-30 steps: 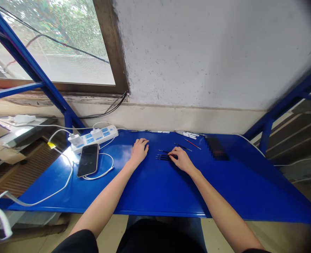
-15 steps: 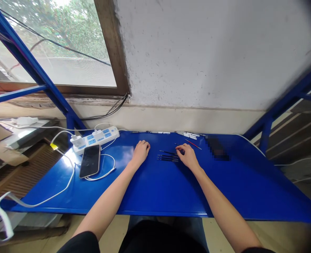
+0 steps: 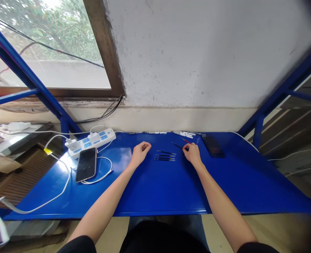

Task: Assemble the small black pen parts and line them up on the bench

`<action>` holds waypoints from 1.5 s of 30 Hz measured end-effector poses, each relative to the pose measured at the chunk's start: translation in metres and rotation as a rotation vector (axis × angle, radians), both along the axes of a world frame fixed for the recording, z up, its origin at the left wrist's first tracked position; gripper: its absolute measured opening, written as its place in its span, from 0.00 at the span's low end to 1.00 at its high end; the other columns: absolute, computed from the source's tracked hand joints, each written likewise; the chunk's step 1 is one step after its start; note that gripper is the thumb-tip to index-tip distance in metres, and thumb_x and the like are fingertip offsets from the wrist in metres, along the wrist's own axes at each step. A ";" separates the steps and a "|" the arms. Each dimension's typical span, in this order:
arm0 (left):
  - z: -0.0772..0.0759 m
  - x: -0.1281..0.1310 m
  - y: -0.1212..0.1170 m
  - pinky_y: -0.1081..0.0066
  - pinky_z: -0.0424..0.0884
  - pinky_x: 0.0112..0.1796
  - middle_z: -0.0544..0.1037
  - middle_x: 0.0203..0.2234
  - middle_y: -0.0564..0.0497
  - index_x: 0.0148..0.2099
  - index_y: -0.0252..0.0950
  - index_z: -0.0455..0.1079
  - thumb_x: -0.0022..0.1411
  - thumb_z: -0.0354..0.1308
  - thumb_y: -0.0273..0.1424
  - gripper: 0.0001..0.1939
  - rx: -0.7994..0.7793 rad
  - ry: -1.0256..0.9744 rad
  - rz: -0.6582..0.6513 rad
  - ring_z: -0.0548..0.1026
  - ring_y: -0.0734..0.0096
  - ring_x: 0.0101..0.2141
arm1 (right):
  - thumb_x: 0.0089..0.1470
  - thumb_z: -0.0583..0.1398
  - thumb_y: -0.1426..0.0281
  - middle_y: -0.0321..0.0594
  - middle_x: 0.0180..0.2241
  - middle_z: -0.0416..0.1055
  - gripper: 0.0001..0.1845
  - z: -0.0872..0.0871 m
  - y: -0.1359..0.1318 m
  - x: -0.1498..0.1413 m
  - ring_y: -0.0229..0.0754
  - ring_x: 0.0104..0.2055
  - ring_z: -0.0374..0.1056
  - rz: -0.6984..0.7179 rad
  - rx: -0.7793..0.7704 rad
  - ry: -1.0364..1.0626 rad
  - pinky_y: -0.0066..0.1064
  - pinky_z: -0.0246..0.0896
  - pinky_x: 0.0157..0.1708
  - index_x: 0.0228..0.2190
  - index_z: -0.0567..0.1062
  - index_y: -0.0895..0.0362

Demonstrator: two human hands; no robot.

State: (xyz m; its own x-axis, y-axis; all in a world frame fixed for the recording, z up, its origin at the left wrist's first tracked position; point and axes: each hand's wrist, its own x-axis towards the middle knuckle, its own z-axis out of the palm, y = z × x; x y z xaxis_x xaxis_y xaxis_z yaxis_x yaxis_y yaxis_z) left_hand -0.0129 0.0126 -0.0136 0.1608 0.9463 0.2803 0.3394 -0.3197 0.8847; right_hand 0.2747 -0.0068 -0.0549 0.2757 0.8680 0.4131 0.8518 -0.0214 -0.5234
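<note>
My right hand (image 3: 192,154) is closed, with thumb and fingertips pinching the near end of a slim black pen refill (image 3: 176,145). Beside those fingers lies a red refill (image 3: 186,141), its near end hidden behind the hand. Several more black refills (image 3: 165,156) lie side by side on the blue table (image 3: 160,189), between my two hands. To their left, my left hand (image 3: 140,154) rests with its fingers curled in toward the thumb, and nothing shows in it.
White pen parts (image 3: 185,134) lie along the wall. A dark, blurred-out object (image 3: 212,146) sits at the right. On the left are a phone (image 3: 86,164), a white power strip (image 3: 92,141) and a looping white cable (image 3: 65,188). Blue metal bars (image 3: 53,105) frame the table.
My right hand has moved away from the row of refills to the right, onto the separate black refill. The left hand has turned and curled its fingers. The view has shifted slightly.
</note>
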 end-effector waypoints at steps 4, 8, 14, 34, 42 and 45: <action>-0.004 0.001 0.001 0.70 0.69 0.35 0.77 0.29 0.49 0.36 0.35 0.73 0.52 0.61 0.39 0.13 -0.106 -0.124 -0.043 0.75 0.68 0.32 | 0.46 0.59 0.70 0.41 0.25 0.69 0.05 0.010 -0.002 -0.004 0.44 0.32 0.63 0.100 0.009 0.157 0.37 0.59 0.38 0.21 0.73 0.56; -0.007 0.003 0.002 0.69 0.70 0.37 0.79 0.32 0.48 0.37 0.35 0.74 0.50 0.63 0.38 0.14 -0.183 -0.197 -0.057 0.75 0.67 0.34 | 0.47 0.58 0.65 0.39 0.26 0.73 0.08 0.025 -0.007 -0.015 0.41 0.30 0.67 0.250 -0.062 0.513 0.33 0.60 0.35 0.25 0.74 0.56; -0.002 0.007 0.000 0.72 0.67 0.30 0.76 0.25 0.50 0.33 0.34 0.73 0.51 0.62 0.43 0.16 -0.230 -0.269 -0.056 0.71 0.73 0.26 | 0.39 0.66 0.56 0.34 0.21 0.67 0.18 0.038 -0.014 -0.038 0.35 0.23 0.60 0.354 -0.134 1.063 0.29 0.55 0.25 0.26 0.74 0.58; 0.011 0.015 -0.011 0.61 0.72 0.44 0.81 0.36 0.43 0.38 0.33 0.69 0.52 0.65 0.38 0.17 -0.261 -0.501 -0.147 0.78 0.63 0.38 | 0.36 0.71 0.60 0.40 0.28 0.72 0.20 0.047 -0.020 -0.054 0.39 0.33 0.67 0.511 -0.173 1.443 0.31 0.64 0.34 0.33 0.79 0.57; 0.013 0.016 -0.013 0.60 0.72 0.46 0.81 0.36 0.43 0.39 0.33 0.68 0.53 0.64 0.38 0.16 -0.245 -0.455 -0.167 0.79 0.62 0.39 | 0.38 0.70 0.59 0.41 0.29 0.72 0.21 0.049 -0.023 -0.055 0.39 0.33 0.67 0.528 -0.183 1.405 0.32 0.64 0.34 0.33 0.79 0.58; 0.011 0.016 -0.012 0.61 0.72 0.45 0.81 0.35 0.44 0.39 0.34 0.68 0.53 0.64 0.38 0.15 -0.246 -0.447 -0.173 0.79 0.63 0.39 | 0.38 0.70 0.59 0.41 0.29 0.72 0.20 0.050 -0.023 -0.056 0.39 0.33 0.67 0.527 -0.187 1.407 0.32 0.64 0.34 0.33 0.79 0.58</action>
